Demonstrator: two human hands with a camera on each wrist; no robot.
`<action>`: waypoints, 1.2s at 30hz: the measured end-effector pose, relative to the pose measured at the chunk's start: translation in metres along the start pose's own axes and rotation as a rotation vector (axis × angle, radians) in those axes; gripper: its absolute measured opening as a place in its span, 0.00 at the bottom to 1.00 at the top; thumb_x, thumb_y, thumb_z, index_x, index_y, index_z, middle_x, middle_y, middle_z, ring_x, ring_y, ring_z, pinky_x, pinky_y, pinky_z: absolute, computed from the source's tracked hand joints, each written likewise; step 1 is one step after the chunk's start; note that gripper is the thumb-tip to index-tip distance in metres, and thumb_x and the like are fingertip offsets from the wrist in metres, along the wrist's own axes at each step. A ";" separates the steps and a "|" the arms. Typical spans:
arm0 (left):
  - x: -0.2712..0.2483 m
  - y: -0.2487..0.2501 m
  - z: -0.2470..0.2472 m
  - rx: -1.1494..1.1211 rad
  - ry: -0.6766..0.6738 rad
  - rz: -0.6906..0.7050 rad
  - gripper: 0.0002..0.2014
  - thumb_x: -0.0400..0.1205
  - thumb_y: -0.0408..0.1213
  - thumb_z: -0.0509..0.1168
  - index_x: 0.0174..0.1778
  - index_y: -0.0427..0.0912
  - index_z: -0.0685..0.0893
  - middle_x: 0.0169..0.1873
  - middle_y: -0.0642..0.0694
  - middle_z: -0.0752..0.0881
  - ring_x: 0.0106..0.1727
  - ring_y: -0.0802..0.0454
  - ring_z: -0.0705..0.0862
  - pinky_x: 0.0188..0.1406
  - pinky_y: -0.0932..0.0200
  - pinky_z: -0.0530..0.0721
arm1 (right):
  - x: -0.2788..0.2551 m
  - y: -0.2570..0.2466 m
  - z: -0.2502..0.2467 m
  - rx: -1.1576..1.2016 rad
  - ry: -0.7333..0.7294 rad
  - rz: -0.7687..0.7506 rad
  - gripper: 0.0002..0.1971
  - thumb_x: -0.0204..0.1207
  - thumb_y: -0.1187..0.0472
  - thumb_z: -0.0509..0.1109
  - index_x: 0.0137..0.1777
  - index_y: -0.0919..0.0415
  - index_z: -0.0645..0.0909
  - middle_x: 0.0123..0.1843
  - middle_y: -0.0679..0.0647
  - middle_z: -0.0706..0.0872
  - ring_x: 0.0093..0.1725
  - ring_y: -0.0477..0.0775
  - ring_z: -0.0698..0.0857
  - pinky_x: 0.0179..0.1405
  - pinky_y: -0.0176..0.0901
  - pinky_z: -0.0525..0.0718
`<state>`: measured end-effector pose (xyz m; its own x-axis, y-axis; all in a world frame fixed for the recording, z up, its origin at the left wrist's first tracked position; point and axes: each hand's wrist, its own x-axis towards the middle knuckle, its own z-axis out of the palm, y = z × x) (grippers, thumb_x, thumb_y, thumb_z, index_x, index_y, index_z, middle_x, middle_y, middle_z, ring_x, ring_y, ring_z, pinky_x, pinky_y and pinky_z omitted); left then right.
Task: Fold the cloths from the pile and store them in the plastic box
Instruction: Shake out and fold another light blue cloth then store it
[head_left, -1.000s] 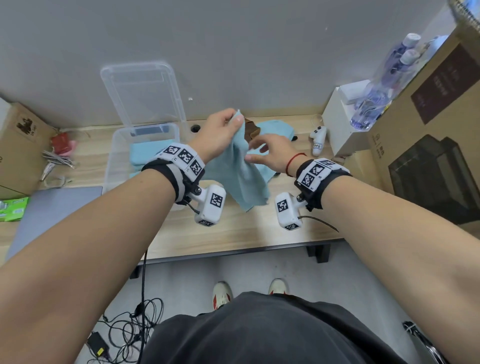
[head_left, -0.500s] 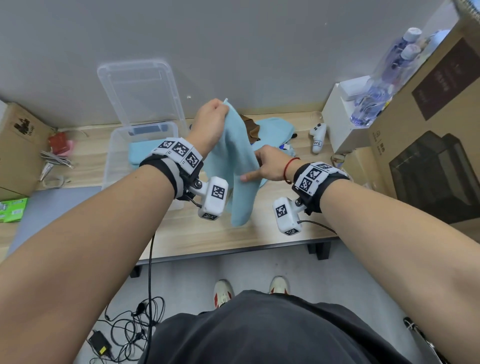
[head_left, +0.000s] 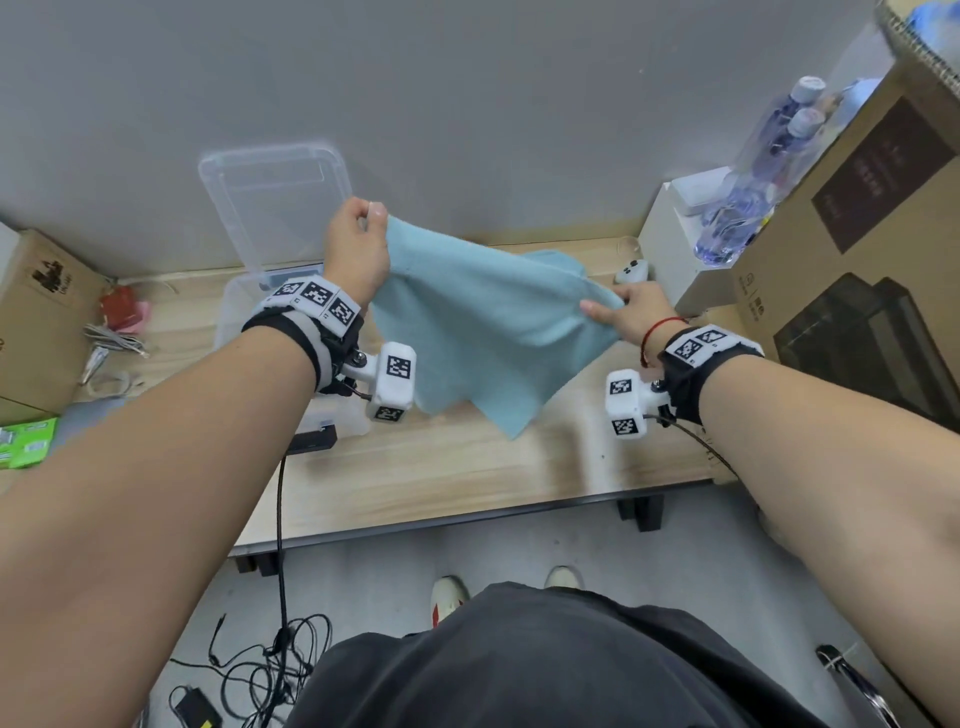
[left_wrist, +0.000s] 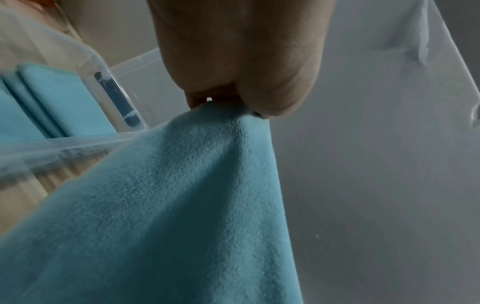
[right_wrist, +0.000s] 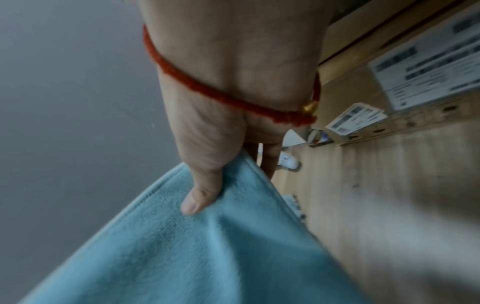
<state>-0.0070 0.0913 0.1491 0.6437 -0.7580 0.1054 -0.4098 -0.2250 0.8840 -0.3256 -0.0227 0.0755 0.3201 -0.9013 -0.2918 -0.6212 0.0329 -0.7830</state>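
My left hand (head_left: 357, 248) pinches one corner of light-blue terry cloth (head_left: 483, 332), my right hand (head_left: 631, 314) pinches opposite corner — cloth spread in air above wooden tabletop (head_left: 467, 467). Step: opening out. Next, likely: lay flat, fold, store in clear plastic box (left_wrist: 103, 67) alongside folded cloths.

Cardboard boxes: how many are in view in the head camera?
2: one large cardboard box at the far right beside the table, another at the left edge. More may sit outside the frame.
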 end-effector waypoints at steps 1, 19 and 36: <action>0.004 0.002 -0.004 0.003 0.025 0.003 0.09 0.87 0.43 0.56 0.45 0.44 0.75 0.37 0.49 0.76 0.40 0.52 0.74 0.44 0.57 0.74 | 0.007 -0.006 -0.004 0.025 0.061 -0.019 0.11 0.70 0.46 0.79 0.43 0.52 0.86 0.44 0.53 0.90 0.38 0.50 0.86 0.41 0.43 0.86; 0.001 -0.023 -0.006 -0.008 0.050 -0.112 0.11 0.85 0.47 0.55 0.39 0.49 0.74 0.33 0.55 0.74 0.39 0.52 0.72 0.40 0.56 0.70 | 0.009 -0.033 0.002 0.205 0.515 0.013 0.24 0.83 0.41 0.55 0.32 0.56 0.72 0.30 0.51 0.74 0.36 0.59 0.76 0.41 0.48 0.77; -0.166 -0.196 0.034 0.598 -0.458 -0.410 0.16 0.87 0.45 0.55 0.58 0.38 0.81 0.56 0.34 0.84 0.60 0.35 0.81 0.51 0.55 0.73 | -0.080 0.152 0.105 -0.335 -0.059 0.249 0.23 0.87 0.49 0.56 0.36 0.65 0.75 0.35 0.63 0.76 0.38 0.60 0.74 0.37 0.46 0.64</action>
<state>-0.0551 0.2403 -0.0569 0.5437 -0.6898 -0.4782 -0.5566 -0.7227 0.4097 -0.3706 0.1001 -0.0778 0.1654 -0.8569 -0.4883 -0.8797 0.0957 -0.4658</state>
